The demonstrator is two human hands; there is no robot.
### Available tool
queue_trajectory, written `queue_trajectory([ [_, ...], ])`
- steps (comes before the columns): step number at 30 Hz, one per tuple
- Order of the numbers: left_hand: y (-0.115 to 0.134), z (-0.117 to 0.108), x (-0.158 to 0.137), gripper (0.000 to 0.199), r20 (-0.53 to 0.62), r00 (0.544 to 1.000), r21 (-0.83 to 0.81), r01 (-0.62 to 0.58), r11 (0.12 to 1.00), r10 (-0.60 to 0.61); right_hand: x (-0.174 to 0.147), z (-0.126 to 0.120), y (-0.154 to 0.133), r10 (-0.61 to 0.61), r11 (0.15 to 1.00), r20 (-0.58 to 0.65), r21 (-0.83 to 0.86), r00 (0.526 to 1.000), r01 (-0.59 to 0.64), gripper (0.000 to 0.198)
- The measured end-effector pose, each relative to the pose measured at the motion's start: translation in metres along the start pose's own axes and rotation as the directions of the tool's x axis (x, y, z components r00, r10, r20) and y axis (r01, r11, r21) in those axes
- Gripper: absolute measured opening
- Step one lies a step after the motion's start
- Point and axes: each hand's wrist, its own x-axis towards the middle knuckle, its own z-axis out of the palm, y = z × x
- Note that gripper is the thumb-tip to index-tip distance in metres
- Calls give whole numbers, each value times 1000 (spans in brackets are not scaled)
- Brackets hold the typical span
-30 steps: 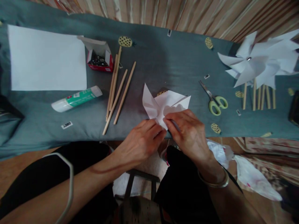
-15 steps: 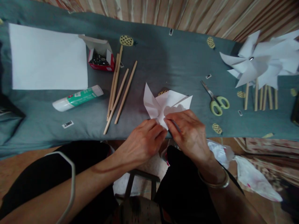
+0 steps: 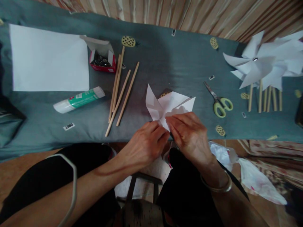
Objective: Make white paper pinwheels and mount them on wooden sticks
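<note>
A white paper pinwheel (image 3: 175,98), partly folded, lies at the near edge of the cloth-covered table. One pointed blade stands up on its left side. My left hand (image 3: 151,138) grips the near edge of the paper with curled fingers. Against the middle of the paper, my right hand (image 3: 189,130) pinches with thumb and fingers close together. The fingertips of both hands nearly meet, and they hide the near part of the pinwheel. To the right of my right hand lie scissors (image 3: 219,102) with green handles.
Several wooden sticks (image 3: 127,94) lie left of the pinwheel. Beyond them are an open box (image 3: 103,61) of small dark items, a glue tube (image 3: 79,99) and white paper sheets (image 3: 49,60). Finished pinwheels (image 3: 258,60) on sticks lie far right. A wooden stool (image 3: 143,212) shows below.
My right hand has shifted slightly to the left, its fingertips pressing nearer the pinwheel's middle. My left hand and the other things look the same.
</note>
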Motion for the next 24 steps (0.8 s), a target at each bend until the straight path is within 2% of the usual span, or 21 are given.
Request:
queue_trajectory([
  [5,0,0,-1,24,-23,999,36,-45,998,46,0,0,-1,-6,1000,-7,-23,1000,6,26],
  [9,1,-2,0,25,12,999,45,-47,998,46,1,-1,-2,-6,999,8,-44,1000,7,26],
  [15,3,-2,1,24,22,1000,-16,15,1000,-15,1,-3,-3,-15,999,7,-47,1000,16,27],
  [20,2,1,0,25,-24,1000,-10,11,1000,-11,1,-1,-2,-33,997,-15,-72,999,32,27],
  [24,2,1,0,26,-6,999,-24,34,999,-35,0,0,-1,-21,994,-26,-106,999,18,26],
])
